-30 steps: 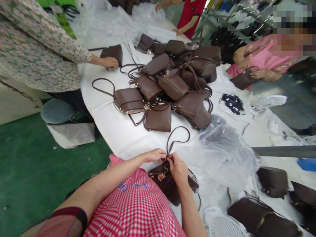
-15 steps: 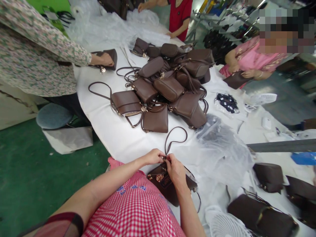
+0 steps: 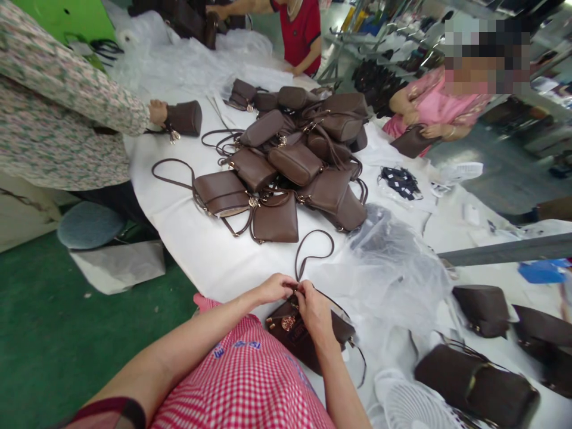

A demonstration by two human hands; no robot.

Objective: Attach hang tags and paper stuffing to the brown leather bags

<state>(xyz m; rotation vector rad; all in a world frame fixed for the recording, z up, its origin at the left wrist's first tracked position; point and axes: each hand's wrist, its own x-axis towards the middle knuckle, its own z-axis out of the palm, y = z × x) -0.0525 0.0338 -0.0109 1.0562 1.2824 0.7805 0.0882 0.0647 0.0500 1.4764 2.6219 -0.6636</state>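
Note:
A dark brown handbag point(image 3: 286, 342) lies tilted on the table against my checked apron, its zipped top facing up. My left hand point(image 3: 277, 288) and my right hand point(image 3: 315, 307) meet at its upper end, fingers pinched together where the thin brown strap point(image 3: 297, 262) joins the bag. The strap's loop stretches away over the white table cover. A round gold charm point(image 3: 288, 323) hangs on the bag's front, just below my fingers. My right forearm crosses part of the bag. The small fitting between my fingertips is mostly hidden.
A pile of brown handbags point(image 3: 295, 164) covers the table's middle. Clear plastic point(image 3: 397, 256) lies to the right, near a white fan point(image 3: 415, 402) and more bags point(image 3: 476, 384). Co-workers stand around: a floral sleeve point(image 3: 80, 77) at left, a red shirt point(image 3: 301, 36), a pink top point(image 3: 460, 104).
The view has shifted slightly. My hands stay pinched at the strap's end. At left, the co-worker's hand has moved from on top of a bag to its near end.

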